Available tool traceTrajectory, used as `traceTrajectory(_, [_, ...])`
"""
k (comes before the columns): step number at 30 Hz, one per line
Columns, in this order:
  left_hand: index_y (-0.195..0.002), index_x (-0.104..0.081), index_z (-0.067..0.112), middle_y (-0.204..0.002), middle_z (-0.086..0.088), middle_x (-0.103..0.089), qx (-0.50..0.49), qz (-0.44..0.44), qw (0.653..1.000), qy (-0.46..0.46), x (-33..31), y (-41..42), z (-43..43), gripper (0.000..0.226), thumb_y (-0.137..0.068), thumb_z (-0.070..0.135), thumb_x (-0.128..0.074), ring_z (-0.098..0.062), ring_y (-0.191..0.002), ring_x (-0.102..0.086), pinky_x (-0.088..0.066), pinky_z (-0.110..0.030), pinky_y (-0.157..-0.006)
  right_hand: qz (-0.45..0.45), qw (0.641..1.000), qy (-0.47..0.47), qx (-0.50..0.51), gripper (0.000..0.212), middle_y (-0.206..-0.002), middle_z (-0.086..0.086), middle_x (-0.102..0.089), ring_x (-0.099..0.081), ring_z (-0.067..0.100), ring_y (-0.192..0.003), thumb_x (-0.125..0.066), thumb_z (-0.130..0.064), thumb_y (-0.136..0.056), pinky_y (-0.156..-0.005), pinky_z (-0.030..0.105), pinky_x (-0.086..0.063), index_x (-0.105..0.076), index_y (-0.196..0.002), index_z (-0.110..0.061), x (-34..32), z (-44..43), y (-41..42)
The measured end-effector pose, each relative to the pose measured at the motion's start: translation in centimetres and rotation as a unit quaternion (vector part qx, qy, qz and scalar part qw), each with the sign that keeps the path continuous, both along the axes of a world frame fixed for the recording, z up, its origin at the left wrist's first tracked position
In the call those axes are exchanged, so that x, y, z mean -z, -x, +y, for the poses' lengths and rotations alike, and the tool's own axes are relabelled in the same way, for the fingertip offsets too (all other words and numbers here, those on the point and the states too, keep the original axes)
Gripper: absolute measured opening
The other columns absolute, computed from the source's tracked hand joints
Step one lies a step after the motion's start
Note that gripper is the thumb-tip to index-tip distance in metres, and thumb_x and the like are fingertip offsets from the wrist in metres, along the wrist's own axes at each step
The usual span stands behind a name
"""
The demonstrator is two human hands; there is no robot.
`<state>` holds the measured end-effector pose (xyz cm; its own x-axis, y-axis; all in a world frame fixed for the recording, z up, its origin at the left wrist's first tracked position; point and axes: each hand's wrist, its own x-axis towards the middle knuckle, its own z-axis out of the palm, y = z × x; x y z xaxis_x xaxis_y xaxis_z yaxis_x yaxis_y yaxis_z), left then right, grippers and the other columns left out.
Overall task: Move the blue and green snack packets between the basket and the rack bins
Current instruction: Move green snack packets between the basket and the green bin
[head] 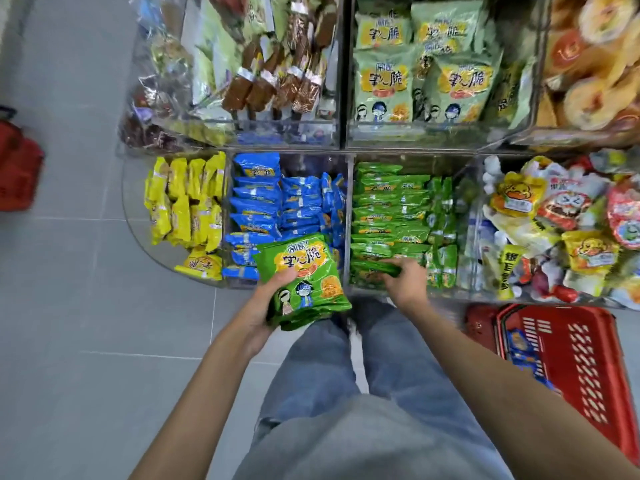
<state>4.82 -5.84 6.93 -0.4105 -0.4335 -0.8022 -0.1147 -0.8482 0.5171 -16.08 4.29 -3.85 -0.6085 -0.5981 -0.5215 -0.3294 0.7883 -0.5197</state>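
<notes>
Two hands are at work and two red baskets are in sight. The landmark is the green bin (391, 209), a clear rack compartment packed with rows of green packets (too many and too tightly stacked to count).

The right hand (403, 278) reaches into the near end of that bin with its back upward. Its fingers are curled over one green packet (375, 266) lying on the front row, and the fingertips are hidden.

Just left of the green bin's near corner, the left hand (266, 306) grips a held stack (306, 275) of green packets. The thumb lies across the top packet's lower left edge and the fingers are curled underneath. At least two packets show at the stack's lower edge, but the exact number cannot be told. The top packet's yellow panel reads 掌心脆, with two cartoon figures below it.

Immediately left of the green bin is the blue bin (273, 202), filled with blue ones of the same design. Left of that again is a compartment of yellow packets (187, 202).

On the floor, right of and nearer than the green bin, stands one red basket (581, 348) with a few blue packets (523, 348) inside. The second basket (17, 168) sits far to the left, blurred. Behind the green bin are larger pale green packs (415, 71) with the same characters.
</notes>
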Motion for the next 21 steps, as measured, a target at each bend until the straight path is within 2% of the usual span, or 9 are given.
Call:
traceTrajectory(2, [-0.103,-0.063,0.018,-0.088,-0.002,-0.075,-0.008,0.007,1.000,-0.006,0.4,0.2,-0.1,0.039,-0.065,0.025,-0.072,-0.015,-0.076,-0.072,-0.057,-0.024,-0.060,0.001,1.000,-0.003,0.014,0.032,-0.108,0.013,-0.070,-0.067,0.026,-0.083,-0.070,-0.009,-0.080,-0.087,0.034,-0.052,-0.068,-0.112,-0.011,0.3,-0.3,0.0])
traceTrajectory(7, [-0.100,-0.064,0.018,-0.088,-0.004,-0.075,-0.032,0.016,0.999,-0.028,0.7,1.5,0.4,0.031,-0.070,0.024,-0.070,-0.017,-0.077,-0.072,-0.056,-0.026,-0.059,-0.015,0.998,0.022,0.056,0.045,-0.114,0.010,-0.061,-0.059,0.028,-0.097,-0.077,-0.012,-0.074,-0.081,0.031,-0.044,-0.053,-0.112,-0.008,0.1,0.2,-0.1])
traceTrajectory(10, [-0.103,-0.065,0.016,-0.091,-0.005,-0.075,-0.035,0.021,0.998,-0.040,0.6,2.8,0.5,0.036,-0.069,0.023,-0.073,-0.019,-0.078,-0.072,-0.057,-0.027,-0.061,-0.008,0.997,0.047,0.068,0.057,-0.121,0.012,-0.054,-0.051,0.028,-0.112,-0.078,-0.017,-0.073,-0.092,0.032,-0.038,-0.047,-0.119,-0.005,-1.2,0.7,0.2])
traceTrajectory(12, [-0.106,-0.064,0.014,-0.091,-0.005,-0.075,-0.019,0.013,0.999,-0.041,0.5,3.9,0.4,0.041,-0.067,0.023,-0.074,-0.019,-0.079,-0.072,-0.057,-0.027,-0.064,0.025,0.994,0.098,0.051,0.050,-0.120,0.014,-0.054,-0.050,0.027,-0.114,-0.074,-0.016,-0.078,-0.097,0.033,-0.037,-0.050,-0.119,-0.001,-2.9,0.8,0.7])
traceTrajectory(14, [-0.120,-0.058,0.010,-0.101,-0.006,-0.072,-0.003,-0.005,1.000,-0.028,0.2,5.3,0.2,0.061,-0.064,0.023,-0.078,-0.020,-0.088,-0.069,-0.056,-0.031,-0.074,0.014,0.985,0.160,0.062,0.029,-0.109,0.011,-0.061,-0.055,0.024,-0.103,-0.065,-0.014,-0.085,-0.092,0.035,-0.043,-0.057,-0.110,-0.002,-5.0,0.5,1.2])
traceTrajectory(16, [-0.133,-0.049,0.009,-0.112,-0.008,-0.068,0.013,-0.016,1.000,-0.012,-0.2,6.7,0.3,0.091,-0.052,0.028,-0.085,-0.022,-0.097,-0.066,-0.053,-0.033,-0.082,-0.141,0.963,0.205,0.102,0.016,-0.087,-0.005,-0.065,-0.060,0.015,-0.081,-0.057,-0.021,-0.092,-0.074,0.031,-0.049,-0.063,-0.099,-0.008,-7.8,0.1,1.5])
traceTrajectory(18, [-0.139,-0.042,0.011,-0.122,-0.012,-0.064,0.036,-0.021,0.999,-0.001,-0.6,8.3,0.5,0.127,-0.026,0.042,-0.091,-0.027,-0.107,-0.063,-0.051,-0.035,-0.087,-0.268,0.932,0.222,0.097,0.019,-0.069,-0.017,-0.064,-0.058,0.001,-0.064,-0.054,-0.030,-0.092,-0.061,0.020,-0.047,-0.065,-0.092,-0.015,-9.9,-0.2,1.6])
traceTrajectory(19, [-0.141,-0.039,0.011,-0.124,-0.013,-0.062,0.048,-0.022,0.999,0.003,-0.8,9.0,0.6,0.139,-0.017,0.050,-0.091,-0.028,-0.108,-0.062,-0.051,-0.035,-0.087,-0.277,0.932,0.225,0.066,0.012,-0.067,-0.019,-0.064,-0.057,-0.001,-0.061,-0.058,-0.031,-0.089,-0.059,0.019,-0.048,-0.064,-0.088,-0.021,-10.5,-0.2,1.6])
traceTrajectory(21, [-0.143,-0.035,0.013,-0.128,-0.012,-0.059,0.072,-0.023,0.997,0.016,-1.1,10.2,0.7,0.148,-0.013,0.061,-0.087,-0.028,-0.112,-0.060,-0.050,-0.037,-0.090,-0.277,0.934,0.222,0.047,0.010,-0.079,-0.008,-0.070,-0.061,0.012,-0.067,-0.072,-0.025,-0.079,-0.068,0.032,-0.053,-0.064,-0.084,-0.024,-11.4,-0.1,2.0])
